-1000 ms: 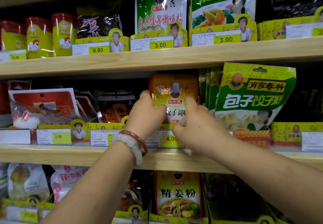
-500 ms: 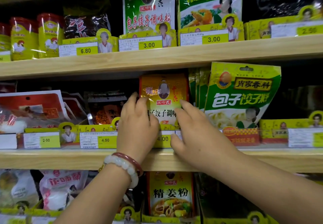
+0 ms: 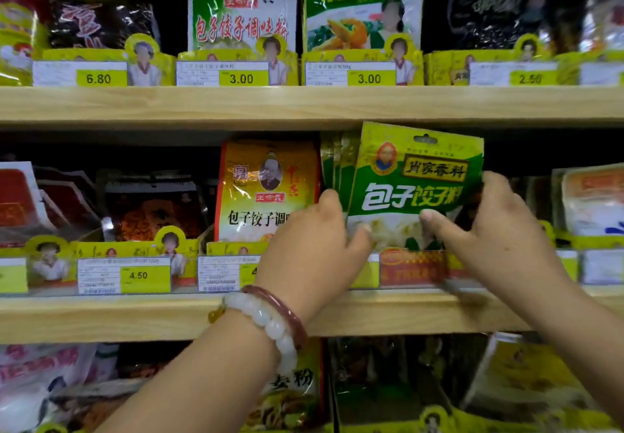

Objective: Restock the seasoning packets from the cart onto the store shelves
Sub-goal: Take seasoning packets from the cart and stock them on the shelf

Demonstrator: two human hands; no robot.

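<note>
Green packet point(image 3: 413, 189), middle shelf point(image 3: 135, 314): left hand point(image 3: 314, 250) and right hand point(image 3: 499, 233) pinch its 9 and 3 o'clock edges; tilted, it may slump forward over the label rail point(image 3: 413, 268).

- Lighting's pretty even and warm on the front stuff, seems to come from in front and above; the wooden shelf edge point(image 3: 135, 317) below the fingers point(image 3: 435, 221) is well lit.
- Behind the fingers, the shelf recesses go nearly black, so the back rows get swallowed.
- Shiny glare streaks on the yellow packet point(image 3: 266, 189) left of the fingers, and on the dark foil packs point(image 3: 496, 10) up above them.
- Overall soft: small print on the price tags point(image 3: 125, 275) is unreadable mush.
- Corners smear and bend, wide-angle style; the bags point(image 3: 40, 385) well below-left of the fingers are blurry.
- The right hand point(image 3: 499, 240) shows slight blur.
</note>
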